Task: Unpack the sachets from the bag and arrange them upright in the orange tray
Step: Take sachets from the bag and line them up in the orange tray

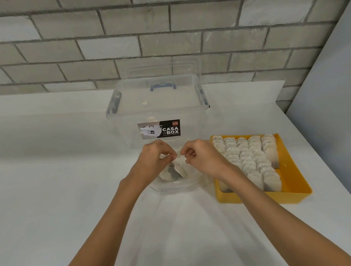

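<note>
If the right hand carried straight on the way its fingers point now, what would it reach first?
The right hand points left, at the sachet it already pinches. Right past that it would likely meet the left hand, fingertips almost touching, though depth is hard to judge.

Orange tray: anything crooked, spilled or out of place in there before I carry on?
Mostly tidy. In the orange tray the sachets stand in rows, but the rightmost row stops short, leaving bare floor at the near right corner. Nothing looks spilled on the counter.
</note>
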`<state>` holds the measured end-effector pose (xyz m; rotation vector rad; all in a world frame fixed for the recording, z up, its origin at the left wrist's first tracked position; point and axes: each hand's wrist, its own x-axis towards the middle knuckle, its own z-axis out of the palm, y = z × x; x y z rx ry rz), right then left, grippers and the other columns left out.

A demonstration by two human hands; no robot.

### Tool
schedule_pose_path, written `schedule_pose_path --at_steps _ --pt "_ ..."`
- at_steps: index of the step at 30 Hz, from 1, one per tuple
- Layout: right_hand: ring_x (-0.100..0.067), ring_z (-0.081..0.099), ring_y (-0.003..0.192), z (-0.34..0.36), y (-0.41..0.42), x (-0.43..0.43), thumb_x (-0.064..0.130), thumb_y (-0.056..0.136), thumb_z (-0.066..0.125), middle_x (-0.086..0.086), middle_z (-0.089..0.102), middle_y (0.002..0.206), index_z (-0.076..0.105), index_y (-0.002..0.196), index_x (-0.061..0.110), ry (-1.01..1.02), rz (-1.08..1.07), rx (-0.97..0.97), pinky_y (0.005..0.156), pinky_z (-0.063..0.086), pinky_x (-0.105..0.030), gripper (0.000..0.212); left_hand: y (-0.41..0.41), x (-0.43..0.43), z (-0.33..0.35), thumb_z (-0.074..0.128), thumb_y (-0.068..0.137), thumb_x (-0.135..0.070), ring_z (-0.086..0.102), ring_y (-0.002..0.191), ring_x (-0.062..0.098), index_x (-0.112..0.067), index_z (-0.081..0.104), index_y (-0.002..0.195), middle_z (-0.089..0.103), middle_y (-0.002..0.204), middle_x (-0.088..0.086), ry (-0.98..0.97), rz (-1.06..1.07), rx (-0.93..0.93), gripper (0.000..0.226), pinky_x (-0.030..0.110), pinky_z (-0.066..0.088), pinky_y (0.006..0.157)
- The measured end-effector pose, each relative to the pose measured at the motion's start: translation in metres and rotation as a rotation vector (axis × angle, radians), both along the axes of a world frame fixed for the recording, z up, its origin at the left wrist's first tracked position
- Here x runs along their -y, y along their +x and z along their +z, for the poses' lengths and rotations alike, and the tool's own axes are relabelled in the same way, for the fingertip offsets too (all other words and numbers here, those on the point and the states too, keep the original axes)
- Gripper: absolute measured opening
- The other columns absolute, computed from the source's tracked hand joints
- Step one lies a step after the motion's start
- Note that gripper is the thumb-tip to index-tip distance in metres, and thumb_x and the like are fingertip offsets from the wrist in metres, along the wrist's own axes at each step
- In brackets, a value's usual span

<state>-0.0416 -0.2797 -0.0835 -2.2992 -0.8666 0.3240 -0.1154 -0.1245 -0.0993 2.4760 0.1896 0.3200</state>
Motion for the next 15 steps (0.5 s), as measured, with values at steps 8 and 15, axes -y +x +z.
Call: schedule_pose_path --at_steps 8,15 --pt "-0.026 0.057 0.102 -0.006 -0.017 -0.021 0.027 0.082 0.069 -0.012 0.056 0.112 0.055 0.119 0.005 -0.213 0.063 -0.022 0.077 0.046 -0.030 0.045 -0.001 -0.005 -0.003 0.063 0.081 0.002 0.057 0.075 0.010 -0.015 0.074 0.093 0.064 0.094 0.005 0.114 0.002 -0.113 0.023 0.019 0.046 0.073" --pt "-0.038 0.060 0.098 -0.013 -0.024 -0.032 0.009 0.090 0.051 -0.018 0.058 0.109 0.057 0.109 0.006 -0.283 0.041 0.161 0.072 0.046 -0.035 0.020 -0.008 -0.008 0.002 0.063 0.084 0.000 0.057 0.073 0.008 -0.014 0.073 0.097 0.069 0.094 0.003 0.054 0.067 -0.160 0.022 0.011 0.044 0.071"
